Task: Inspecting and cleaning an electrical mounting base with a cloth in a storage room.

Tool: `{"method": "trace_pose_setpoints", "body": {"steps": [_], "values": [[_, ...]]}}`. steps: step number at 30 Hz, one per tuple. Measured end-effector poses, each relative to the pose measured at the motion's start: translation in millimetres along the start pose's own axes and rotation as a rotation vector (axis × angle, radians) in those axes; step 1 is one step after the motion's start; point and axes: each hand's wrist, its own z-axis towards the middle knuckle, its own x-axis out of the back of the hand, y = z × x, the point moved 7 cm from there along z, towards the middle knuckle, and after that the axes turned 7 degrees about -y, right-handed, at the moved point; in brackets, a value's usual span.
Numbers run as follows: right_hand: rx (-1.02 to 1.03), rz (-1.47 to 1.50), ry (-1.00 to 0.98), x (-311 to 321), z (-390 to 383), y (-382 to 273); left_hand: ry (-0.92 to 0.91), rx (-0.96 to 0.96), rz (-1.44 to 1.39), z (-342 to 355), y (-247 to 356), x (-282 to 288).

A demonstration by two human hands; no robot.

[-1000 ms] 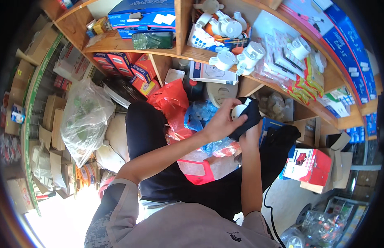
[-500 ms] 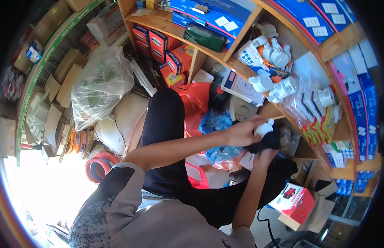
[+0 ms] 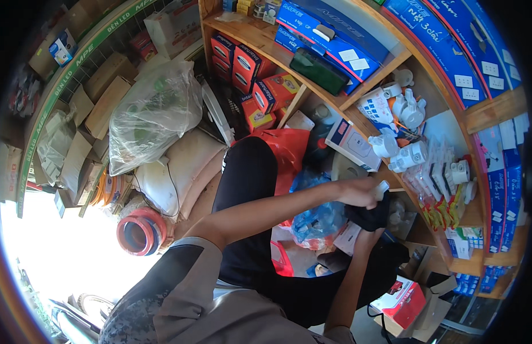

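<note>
My left hand point(image 3: 358, 192) is closed round a small white piece point(image 3: 382, 189), probably plastic; most of it is hidden by fingers and cloth, so its exact kind does not show. Just below, my right hand point(image 3: 368, 236) grips a bunched black cloth point(image 3: 364, 215) from underneath. The cloth touches the white piece, and both hands are close together above my bent right leg. Behind my left forearm lies a blue plastic bag point(image 3: 317, 223), and beside it a red plastic bag point(image 3: 287, 150).
Wooden shelves point(image 3: 326, 97) on the right hold white plastic fittings point(image 3: 408, 156) and blue boxes point(image 3: 432, 49). A red and white box point(image 3: 399, 303) stands by my right leg. At left are a clear plastic bag point(image 3: 154, 117), a sack point(image 3: 188, 163) and red coils point(image 3: 138, 232).
The surroundings have shifted right and slightly down in the view. Less of the white piece shows now, with my left hand and the cloth covering more of it.
</note>
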Motion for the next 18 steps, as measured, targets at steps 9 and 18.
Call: {"method": "trace_pose_setpoints", "body": {"steps": [9,18], "values": [[0.113,-0.176,-0.109,6.7,51.6,12.1,0.174,-0.042,-0.101,6.4,6.5,47.3],[-0.175,0.405,-0.121,7.8,65.6,29.7,0.269,-0.445,0.642,-3.5,52.8,26.5]]}}
